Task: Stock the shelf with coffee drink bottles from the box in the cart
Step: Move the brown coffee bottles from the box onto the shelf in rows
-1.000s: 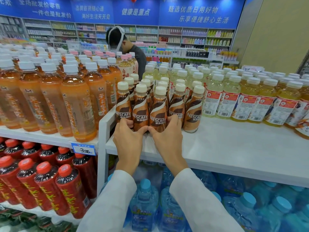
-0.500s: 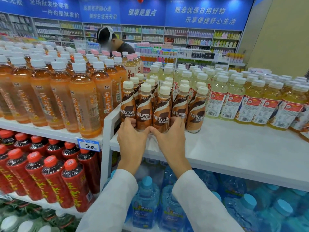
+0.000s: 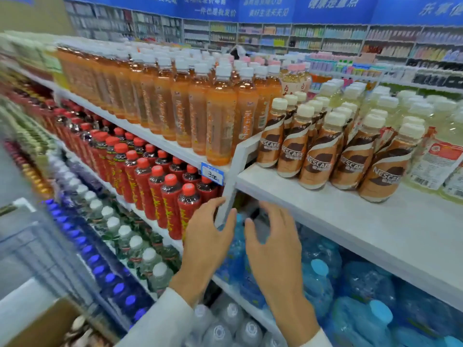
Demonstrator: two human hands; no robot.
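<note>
Five coffee drink bottles front the row on the shelf, just right of the divider. Your left hand and right hand hang below its edge, fingers spread, holding nothing.

— So where do I get the next ones?

— From the box at lower left, where pale caps show (too blurred for me to count). Expect each bottle to be stiff plastic and fairly heavy with liquid, with a smooth sleeve that is likely slick. Wrap your fingers round the waist below the shoulder, not the cap.

— Two at a time?

— Probably, one per hand. They are tall and narrow, so set each base flat or you may topple the neighbours.
</note>
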